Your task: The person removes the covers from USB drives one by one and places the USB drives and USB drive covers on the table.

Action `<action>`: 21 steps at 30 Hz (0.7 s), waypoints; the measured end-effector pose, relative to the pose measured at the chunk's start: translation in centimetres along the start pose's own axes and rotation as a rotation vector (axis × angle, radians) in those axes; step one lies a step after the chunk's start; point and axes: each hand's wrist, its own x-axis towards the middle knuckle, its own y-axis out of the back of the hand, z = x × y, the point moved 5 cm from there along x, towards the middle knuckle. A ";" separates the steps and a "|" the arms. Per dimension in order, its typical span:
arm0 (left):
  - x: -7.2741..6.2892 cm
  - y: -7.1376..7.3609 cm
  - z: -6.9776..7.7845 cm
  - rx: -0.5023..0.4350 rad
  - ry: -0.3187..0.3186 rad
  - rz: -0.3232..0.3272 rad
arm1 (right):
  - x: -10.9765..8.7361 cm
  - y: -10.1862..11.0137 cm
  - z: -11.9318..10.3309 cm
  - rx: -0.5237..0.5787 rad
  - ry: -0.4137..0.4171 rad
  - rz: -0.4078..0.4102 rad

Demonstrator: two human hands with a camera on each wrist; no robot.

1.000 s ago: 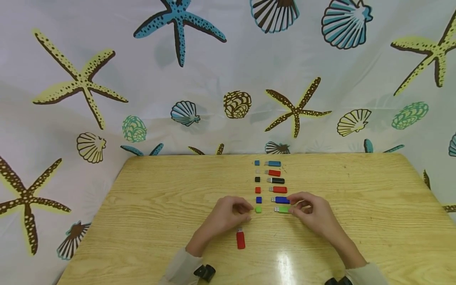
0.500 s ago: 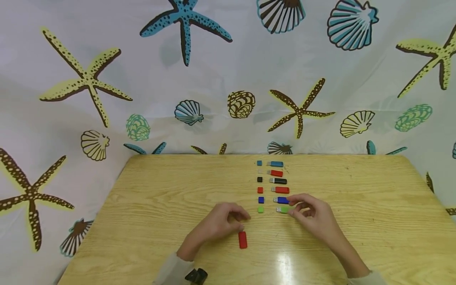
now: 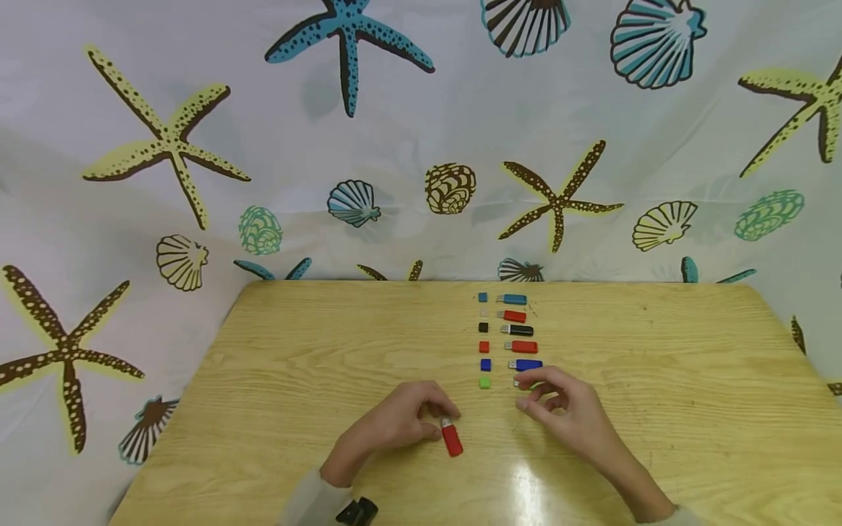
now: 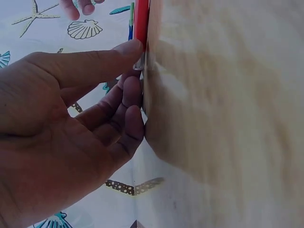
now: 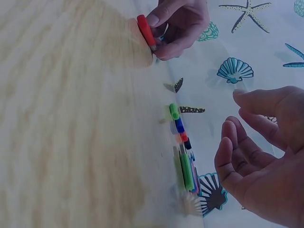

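Note:
My left hand (image 3: 401, 418) is low over the table, thumb and index finger pinching a red USB stick (image 3: 452, 440) near its metal plug. In the left wrist view the thumb tip lies against the red USB stick (image 4: 141, 21). My right hand (image 3: 567, 409) hovers with fingers loosely bent and nothing between them. It partly covers a green USB stick (image 5: 186, 171) in the head view. Just beyond that lies a blue USB stick (image 3: 526, 364). A small green cap (image 3: 484, 383) sits left of the green stick.
Farther back are a red USB stick (image 3: 522, 347), a black one (image 3: 518, 330), another red one (image 3: 512, 316) and a light blue one (image 3: 513, 299). Small caps, such as a blue cap (image 3: 485, 364), form a column to their left. A patterned cloth (image 3: 395, 146) hangs behind the table (image 3: 316, 343).
My left hand has come back from near the green cap to the nearby red USB stick, which has turned slightly. The right hand has drawn a little left and nearer, off the green stick's end.

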 end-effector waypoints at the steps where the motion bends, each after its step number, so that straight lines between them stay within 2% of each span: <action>1: 0.0 0.0 0.1 0.005 0.000 0.003 | 0.0 -0.1 -0.1 0.000 0.005 -0.006; 8: -0.2 -0.4 0.7 0.090 -0.019 0.015 | -0.1 -1.4 -0.7 0.003 0.059 -0.042; 14: -0.4 -0.6 0.7 0.132 0.021 -0.005 | -0.1 -2.6 -1.1 0.004 0.084 -0.074; 17: -0.7 -0.7 0.7 0.131 0.022 0.003 | 0.0 -3.2 -1.3 0.002 0.104 -0.080; 21: -1.0 -0.5 0.8 0.102 0.012 0.046 | 0.0 -3.9 -1.4 -0.009 0.131 -0.094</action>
